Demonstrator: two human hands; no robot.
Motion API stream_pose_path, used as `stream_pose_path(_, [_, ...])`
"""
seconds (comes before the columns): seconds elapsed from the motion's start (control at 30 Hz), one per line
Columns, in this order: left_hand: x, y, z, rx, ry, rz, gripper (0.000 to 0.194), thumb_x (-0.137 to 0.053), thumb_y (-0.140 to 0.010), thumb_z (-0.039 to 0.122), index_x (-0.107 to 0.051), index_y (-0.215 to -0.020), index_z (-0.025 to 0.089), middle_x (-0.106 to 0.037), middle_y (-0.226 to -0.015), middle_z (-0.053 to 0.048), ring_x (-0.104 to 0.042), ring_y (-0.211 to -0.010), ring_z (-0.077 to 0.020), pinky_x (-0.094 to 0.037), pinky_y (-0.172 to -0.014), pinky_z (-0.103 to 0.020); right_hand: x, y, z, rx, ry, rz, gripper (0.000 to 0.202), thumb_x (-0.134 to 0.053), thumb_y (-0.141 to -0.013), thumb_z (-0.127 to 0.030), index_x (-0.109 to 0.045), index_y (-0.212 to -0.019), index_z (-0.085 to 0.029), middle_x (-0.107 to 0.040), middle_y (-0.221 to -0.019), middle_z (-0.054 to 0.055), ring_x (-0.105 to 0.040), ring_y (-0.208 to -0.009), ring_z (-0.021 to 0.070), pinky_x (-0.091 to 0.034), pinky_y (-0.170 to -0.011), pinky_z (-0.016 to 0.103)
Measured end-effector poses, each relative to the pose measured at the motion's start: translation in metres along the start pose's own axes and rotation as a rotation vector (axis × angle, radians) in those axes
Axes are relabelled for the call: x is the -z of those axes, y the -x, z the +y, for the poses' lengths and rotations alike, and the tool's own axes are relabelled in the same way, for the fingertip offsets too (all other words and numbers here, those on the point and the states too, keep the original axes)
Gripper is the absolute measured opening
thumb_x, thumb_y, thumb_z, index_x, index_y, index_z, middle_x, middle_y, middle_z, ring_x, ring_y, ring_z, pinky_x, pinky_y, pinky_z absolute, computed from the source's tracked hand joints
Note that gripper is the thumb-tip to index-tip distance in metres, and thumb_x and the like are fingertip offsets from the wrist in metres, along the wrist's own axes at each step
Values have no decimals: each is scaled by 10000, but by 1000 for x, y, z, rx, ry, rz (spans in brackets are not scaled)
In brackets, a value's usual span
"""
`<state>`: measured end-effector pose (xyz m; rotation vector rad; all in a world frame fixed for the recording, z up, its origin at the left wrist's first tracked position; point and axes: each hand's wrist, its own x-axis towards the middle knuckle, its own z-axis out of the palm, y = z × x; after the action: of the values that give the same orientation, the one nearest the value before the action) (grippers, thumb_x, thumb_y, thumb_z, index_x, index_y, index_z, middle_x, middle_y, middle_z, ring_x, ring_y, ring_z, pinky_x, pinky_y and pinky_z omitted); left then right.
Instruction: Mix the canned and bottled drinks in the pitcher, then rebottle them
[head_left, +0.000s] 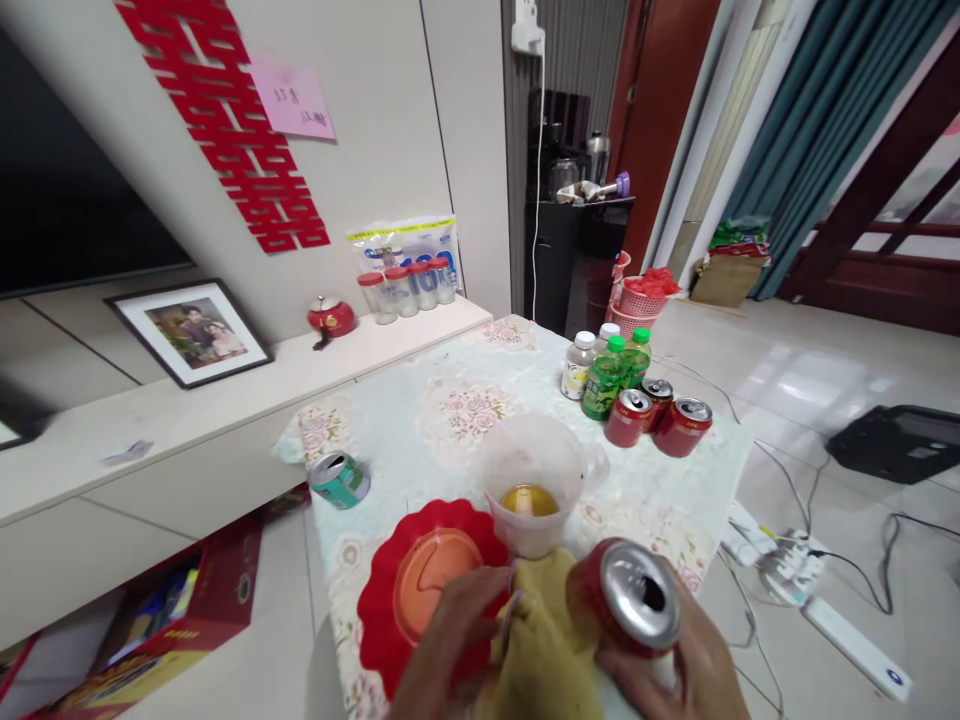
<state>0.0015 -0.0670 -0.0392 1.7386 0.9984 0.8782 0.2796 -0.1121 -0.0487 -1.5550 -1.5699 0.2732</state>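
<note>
A red can with an opened silver top tilts in my right hand, whose fingers wrap round it. My left hand has its fingers closed on a yellow-brown cloth, which touches the can's side. Left of the cloth lies a red scalloped plate with an orange middle, partly behind my left hand. Just beyond the cloth stands a translucent plastic jug holding some yellow-brown liquid.
A green can stands at the table's left edge. Several bottles and red cans cluster at the back right of the flowered tablecloth. A white cabinet borders the table; cables and a power strip lie on the floor.
</note>
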Motion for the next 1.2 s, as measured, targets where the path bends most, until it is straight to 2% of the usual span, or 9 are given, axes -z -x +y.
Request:
stream_pose_path(0.07, [-13, -3, 7, 43, 112, -127, 622, -697, -924, 283, -502, -1494, 434, -523, -1556, -147, -534, -1432, -375, -615, -996, -538, -9, 2, -23, 24, -139, -152, 492, -738, -833, -546, -683, -1254, -298, -764, -1143, 107, -752, -958, 337, -637, -799, 410])
stream_pose_path(0.13, [-19, -7, 15, 97, 246, -142, 581, -680, -947, 389, -511, -1503, 405, -507, -1577, -150, -499, -1464, -393, -579, -1047, -558, -22, 0, -42, 0, -244, -208, 416, -619, -929, -533, -679, -1282, -321, -769, -1129, 96, -755, -937, 311, -646, -793, 393])
stream_pose_path(0.3, [-11, -9, 40, 194, 376, 60, 767, -911, -706, 463, -607, -1401, 354, -629, -1471, -93, -598, -1361, -407, -538, -1114, -509, -52, -12, -54, 60, -289, -260, 489, -648, -919, -543, -638, -1362, -337, -764, -1176, 95, -753, -1013, 320, -654, -810, 383])
stream_pose_path(0.43, [23, -24, 72, 162, 79, 216, 720, -889, -694, 308, -606, -1350, 391, -666, -1413, -31, -672, -1257, -334, -594, -1033, -449, -48, -21, -46, 181, -345, -288, 667, -710, -840, -657, -606, -1406, -321, -762, -1181, 99, -760, -998, 325, -661, -801, 381])
stream_pose_path(0.6, [78, -71, 112, -54, -386, 183, 610, -759, -785, 250, -586, -1355, 381, -667, -1357, -18, -649, -1220, -279, -537, -1049, -442, -9, -22, -38, 200, -275, -201, 423, -670, -970, -454, -588, -1375, -365, -780, -986, 14, -777, -783, 187, -652, -714, 263])
stream_pose_path(0.7, [94, -100, 127, -131, -632, 101, 598, -696, -800, 233, -565, -1370, 361, -667, -1291, -23, -618, -1170, -279, -496, -1017, -474, 7, -23, -20, 148, -183, -80, 311, -655, -984, -380, -644, -1293, -337, -773, -915, 3, -770, -748, 173, -642, -680, 245])
stream_pose_path(0.83, [92, -126, 138, -141, -876, -26, 631, -660, -774, 196, -573, -1381, 341, -675, -1199, -24, -575, -1022, -270, -481, -923, -455, 17, -40, 26, -86, -50, 33, 287, -641, -962, -433, -722, -1176, -259, -774, -960, 48, -767, -800, 202, -641, -719, 299])
stream_pose_path(1.0, [80, -141, 147, -154, -1052, -115, 642, -659, -791, 195, -566, -1410, 339, -670, -1208, -37, -500, -932, -259, -456, -843, -417, 19, -83, 88, -378, 11, 231, 584, -628, -823, -634, -739, -1144, -159, -746, -1112, 136, -749, -932, 280, -625, -852, 402])
stream_pose_path(1.2, [73, -148, 156, -126, -1141, -201, 666, -652, -783, 184, -552, -1414, 374, -654, -1224, -32, -471, -977, -278, -425, -749, -373, 28, -116, 139, -557, 137, 433, 859, -626, -745, -655, -670, -1307, -7, -700, -1222, 282, -701, -1032, 408, -543, -932, 556])
